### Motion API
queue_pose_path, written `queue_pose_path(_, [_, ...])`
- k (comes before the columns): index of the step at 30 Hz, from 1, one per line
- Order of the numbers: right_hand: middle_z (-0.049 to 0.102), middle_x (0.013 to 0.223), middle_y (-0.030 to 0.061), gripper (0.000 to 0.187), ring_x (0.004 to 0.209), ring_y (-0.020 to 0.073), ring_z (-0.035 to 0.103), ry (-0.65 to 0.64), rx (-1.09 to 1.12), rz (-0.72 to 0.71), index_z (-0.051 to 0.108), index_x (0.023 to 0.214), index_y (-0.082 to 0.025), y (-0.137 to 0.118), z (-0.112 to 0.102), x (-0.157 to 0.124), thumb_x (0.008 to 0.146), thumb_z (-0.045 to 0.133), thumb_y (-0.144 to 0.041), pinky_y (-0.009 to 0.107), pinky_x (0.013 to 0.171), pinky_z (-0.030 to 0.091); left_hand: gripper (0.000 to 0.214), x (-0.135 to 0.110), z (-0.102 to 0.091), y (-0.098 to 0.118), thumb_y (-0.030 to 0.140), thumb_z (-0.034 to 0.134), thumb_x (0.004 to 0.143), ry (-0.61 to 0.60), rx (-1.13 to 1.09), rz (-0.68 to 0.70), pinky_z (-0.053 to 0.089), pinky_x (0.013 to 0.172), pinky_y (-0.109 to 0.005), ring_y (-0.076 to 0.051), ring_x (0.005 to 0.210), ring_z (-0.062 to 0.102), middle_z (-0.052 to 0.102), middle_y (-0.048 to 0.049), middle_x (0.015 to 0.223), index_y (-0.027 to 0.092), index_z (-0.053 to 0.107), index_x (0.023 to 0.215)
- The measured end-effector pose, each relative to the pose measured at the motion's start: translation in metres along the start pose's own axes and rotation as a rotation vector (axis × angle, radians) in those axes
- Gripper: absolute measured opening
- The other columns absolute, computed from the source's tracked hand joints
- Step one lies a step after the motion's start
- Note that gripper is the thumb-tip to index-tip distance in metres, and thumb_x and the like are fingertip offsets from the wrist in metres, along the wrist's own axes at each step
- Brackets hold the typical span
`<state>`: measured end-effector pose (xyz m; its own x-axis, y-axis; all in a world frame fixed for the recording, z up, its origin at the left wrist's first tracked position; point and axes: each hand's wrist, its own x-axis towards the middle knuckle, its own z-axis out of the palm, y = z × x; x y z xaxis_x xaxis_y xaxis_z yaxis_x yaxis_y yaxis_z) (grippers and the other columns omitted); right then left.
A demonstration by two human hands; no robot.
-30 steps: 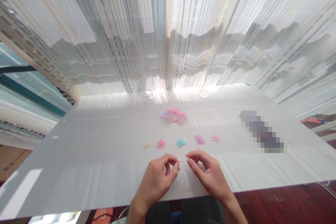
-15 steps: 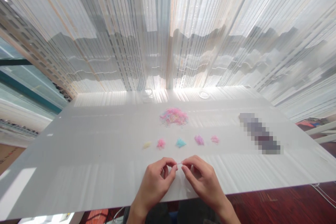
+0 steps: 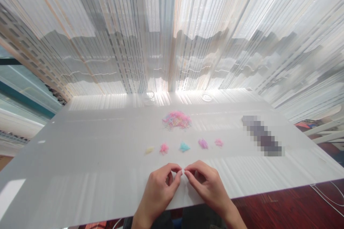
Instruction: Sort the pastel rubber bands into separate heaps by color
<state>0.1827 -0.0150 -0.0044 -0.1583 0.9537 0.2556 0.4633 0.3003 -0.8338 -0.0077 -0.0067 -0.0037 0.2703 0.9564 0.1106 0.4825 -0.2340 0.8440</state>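
Just above the table's near side, my left hand (image 3: 162, 182) and my right hand (image 3: 205, 180) face each other, thumb and forefinger of each pinched. Their fingertips almost touch. Whatever is between them is nearly hidden now; a moment ago it showed as a thin pink band. Beyond the hands lies a row of small sorted heaps: yellow (image 3: 149, 150), bright pink (image 3: 163, 148), turquoise (image 3: 184, 146), purple (image 3: 203, 143) and pale pink (image 3: 219, 142). Behind them spreads a larger mixed heap of thin pastel bands (image 3: 177, 119).
At the back of the white table (image 3: 80, 150) stand a clear round container (image 3: 149, 97) and a clear round lid or dish (image 3: 206, 97). A pixelated dark long object (image 3: 263, 136) lies on the right. Sheer curtains (image 3: 172, 43) hang behind the table.
The fingertips of both hands have come closer together, and the thin pink band stretched between them earlier is hardly visible. The view has shifted slightly. The heaps look unchanged.
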Motion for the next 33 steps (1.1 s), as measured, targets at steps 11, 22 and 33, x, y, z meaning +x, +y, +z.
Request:
queue_pose_path(11, [0.07,0.07,0.0009,0.016,0.058,0.015,0.063,0.087,-0.069,-0.029,0.07,0.082,-0.022,0.001,0.0033,0.0008,0.094,0.062,-0.028,0.024,0.057,0.052,0.023,-0.0014,0.002,-0.0025,0.037,0.054,0.099,0.031,0.014,-0.022,0.054,0.061,-0.023,-0.015,0.058,0.062,0.07,0.0001,0.07,0.023,0.072,0.094])
queue_pose_path(22, [0.072,0.078,0.0025,0.012,0.066,0.0161,0.066,0.054,-0.053,-0.033,0.071,0.091,-0.022,0.0024,0.0022,-0.0031,0.095,0.062,-0.029,0.026,0.06,0.053,0.021,-0.0015,0.0015,-0.0025,0.036,0.056,0.099,0.053,-0.01,-0.02,0.053,0.061,-0.021,-0.014,0.06,0.064,0.074,-0.0004,0.076,0.023,0.073,0.099])
queue_pose_path(33, [0.07,0.076,0.0021,0.012,0.066,0.0158,0.065,0.071,-0.06,-0.035,0.069,0.085,-0.021,-0.0016,0.0031,-0.0012,0.095,0.063,-0.026,0.025,0.06,0.051,0.021,-0.0013,0.0008,-0.0017,0.035,0.055,0.1,0.042,0.002,-0.011,0.053,0.062,-0.022,-0.014,0.061,0.064,0.073,-0.0007,0.075,0.022,0.072,0.099])
